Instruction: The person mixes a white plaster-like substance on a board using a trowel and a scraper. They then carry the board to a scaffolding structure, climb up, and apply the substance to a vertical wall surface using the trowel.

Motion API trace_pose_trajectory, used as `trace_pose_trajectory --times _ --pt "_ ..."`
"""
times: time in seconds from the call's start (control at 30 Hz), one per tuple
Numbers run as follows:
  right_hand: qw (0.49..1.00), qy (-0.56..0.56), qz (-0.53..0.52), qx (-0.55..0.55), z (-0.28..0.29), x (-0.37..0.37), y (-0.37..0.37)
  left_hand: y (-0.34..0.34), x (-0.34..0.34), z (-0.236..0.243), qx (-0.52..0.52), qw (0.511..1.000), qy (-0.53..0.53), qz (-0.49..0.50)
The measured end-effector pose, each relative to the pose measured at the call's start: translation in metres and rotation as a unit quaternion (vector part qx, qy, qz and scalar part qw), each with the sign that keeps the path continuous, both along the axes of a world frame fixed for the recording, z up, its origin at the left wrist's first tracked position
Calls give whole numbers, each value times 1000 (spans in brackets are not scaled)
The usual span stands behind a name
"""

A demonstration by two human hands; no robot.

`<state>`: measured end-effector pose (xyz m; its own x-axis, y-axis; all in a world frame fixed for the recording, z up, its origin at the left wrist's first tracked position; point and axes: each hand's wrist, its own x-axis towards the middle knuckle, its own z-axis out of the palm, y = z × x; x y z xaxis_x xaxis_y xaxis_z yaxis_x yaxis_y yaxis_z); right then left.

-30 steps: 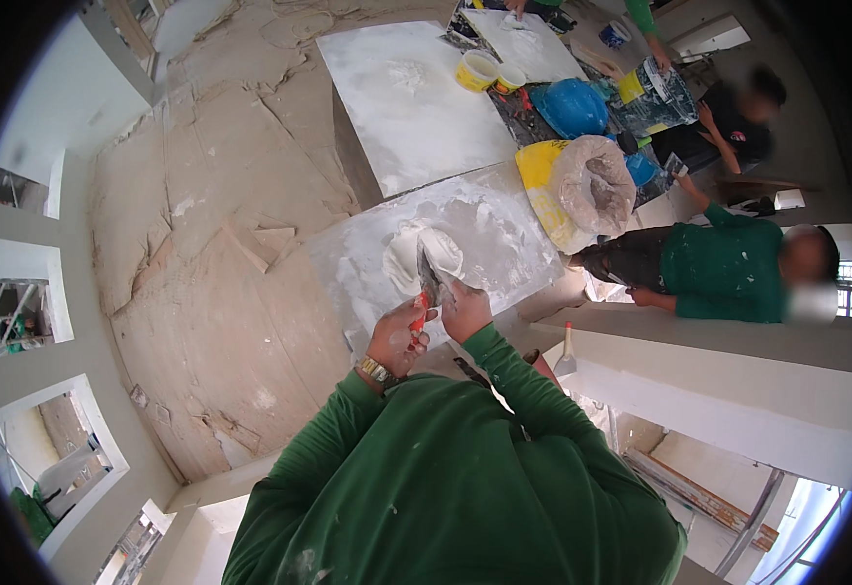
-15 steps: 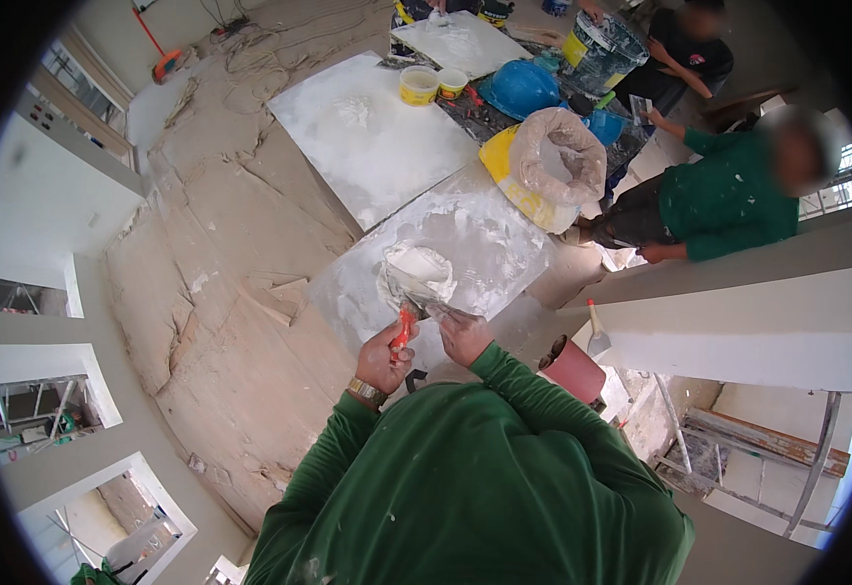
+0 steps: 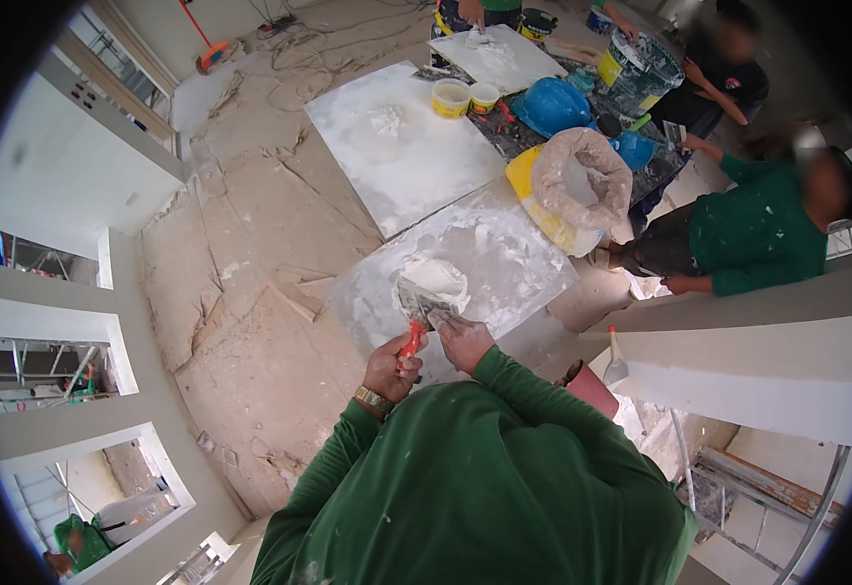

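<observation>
My left hand (image 3: 392, 370) is wrapped around the red handle of a putty knife (image 3: 413, 341), its grey blade pointing away from me. Closed beside it, my right hand (image 3: 465, 346) grips a flat metal scraper (image 3: 440, 310) whose blade meets the putty knife's. How far the two blades overlap is hard to make out. Just beyond them, a mound of white plaster (image 3: 436, 278) lies on a smeared grey-white board (image 3: 519, 258).
An open powder sack (image 3: 582, 180) stands at the board's far right corner. Beyond lie another white board (image 3: 358, 146), two small tubs (image 3: 450, 97), and a blue hard hat (image 3: 550, 105). A person in green (image 3: 757, 229) stands at right, near a reddish bucket (image 3: 592, 390).
The whole view has shifted, so the scene sits farther right and slightly lower. My hands remain at the plaster mound, and the two blades have come closer together.
</observation>
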<state>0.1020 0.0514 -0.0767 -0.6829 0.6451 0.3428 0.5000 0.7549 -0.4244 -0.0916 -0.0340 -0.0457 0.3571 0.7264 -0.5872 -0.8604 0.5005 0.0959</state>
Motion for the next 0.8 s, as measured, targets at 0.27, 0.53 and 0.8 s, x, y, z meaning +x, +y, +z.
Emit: trace_pose_trajectory --times 0.27,0.53,0.8 --pt "979 -50 -126 -153 25 27 63 -4 17 50 43 898 430 -83" --pt "992 17 124 -10 57 70 37 -14 6 26 217 691 682 -105" --pt "978 -76 191 23 28 36 50 -20 18 33 264 648 701 -141"
